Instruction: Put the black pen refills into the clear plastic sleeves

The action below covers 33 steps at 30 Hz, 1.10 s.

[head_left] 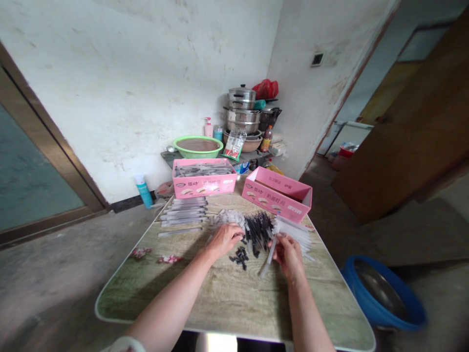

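My right hand (288,255) pinches a frosted white pen barrel (268,259) that slants down toward me. Just left of it, my left hand (226,239) has its fingertips drawn together beside the black pieces; whatever they hold is too small to make out. A pile of thin black pen parts (258,230) lies between the hands, with small black caps (240,256) scattered nearer me. Behind my left hand is a heap of short whitish pieces (227,218). More frosted barrels (296,233) lie beyond my right hand. Several pens (185,212) are in a row at the left.
A pink box (205,187) of pens and a second pink box (277,201) stand at the far edge of the wood-patterned table (242,305). Behind are a green basin (198,153) and stacked steel pots (242,115). A blue tub (384,293) sits on the floor at right.
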{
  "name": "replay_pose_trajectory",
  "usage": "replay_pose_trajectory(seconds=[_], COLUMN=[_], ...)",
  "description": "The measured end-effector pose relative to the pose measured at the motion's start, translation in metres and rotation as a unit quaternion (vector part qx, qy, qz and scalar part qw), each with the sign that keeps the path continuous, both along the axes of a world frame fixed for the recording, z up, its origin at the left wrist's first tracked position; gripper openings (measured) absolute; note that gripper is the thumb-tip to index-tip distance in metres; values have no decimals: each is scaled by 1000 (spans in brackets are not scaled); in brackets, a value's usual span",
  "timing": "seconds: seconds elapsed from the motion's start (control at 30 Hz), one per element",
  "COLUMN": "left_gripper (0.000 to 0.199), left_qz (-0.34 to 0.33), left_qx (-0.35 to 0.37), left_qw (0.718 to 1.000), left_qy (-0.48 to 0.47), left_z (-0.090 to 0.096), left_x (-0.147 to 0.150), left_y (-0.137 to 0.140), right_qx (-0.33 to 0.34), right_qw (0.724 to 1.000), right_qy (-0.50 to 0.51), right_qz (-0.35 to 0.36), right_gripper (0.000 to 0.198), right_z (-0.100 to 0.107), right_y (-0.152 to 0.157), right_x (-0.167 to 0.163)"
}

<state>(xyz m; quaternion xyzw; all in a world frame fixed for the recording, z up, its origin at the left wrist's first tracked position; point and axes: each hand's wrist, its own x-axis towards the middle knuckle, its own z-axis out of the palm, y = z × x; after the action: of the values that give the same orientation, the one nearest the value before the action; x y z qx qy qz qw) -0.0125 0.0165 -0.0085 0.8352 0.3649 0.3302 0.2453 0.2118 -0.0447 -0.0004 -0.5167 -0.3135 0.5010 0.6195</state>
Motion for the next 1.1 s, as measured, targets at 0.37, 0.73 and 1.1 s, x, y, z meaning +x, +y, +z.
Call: replay_pose_trajectory(seconds=[0.37, 0.73, 1.1], left_gripper=[18, 18, 30], left_qz=[9, 33, -26], left_qx=[-4, -200, -361], left_qw=[1000, 968, 881], left_qy=[-5, -150, -304], left_z=[8, 1, 15], left_x=[-2, 7, 4], left_y=[-3, 0, -5], right_qx=[0, 52, 114], right_qw=[818, 880, 941], right_qy=[-575, -471, -304], right_qz=[-9, 9, 99], right_gripper=[23, 30, 42], right_z=[-4, -3, 1], right_y=[-1, -3, -5], right_x=[-12, -28, -49])
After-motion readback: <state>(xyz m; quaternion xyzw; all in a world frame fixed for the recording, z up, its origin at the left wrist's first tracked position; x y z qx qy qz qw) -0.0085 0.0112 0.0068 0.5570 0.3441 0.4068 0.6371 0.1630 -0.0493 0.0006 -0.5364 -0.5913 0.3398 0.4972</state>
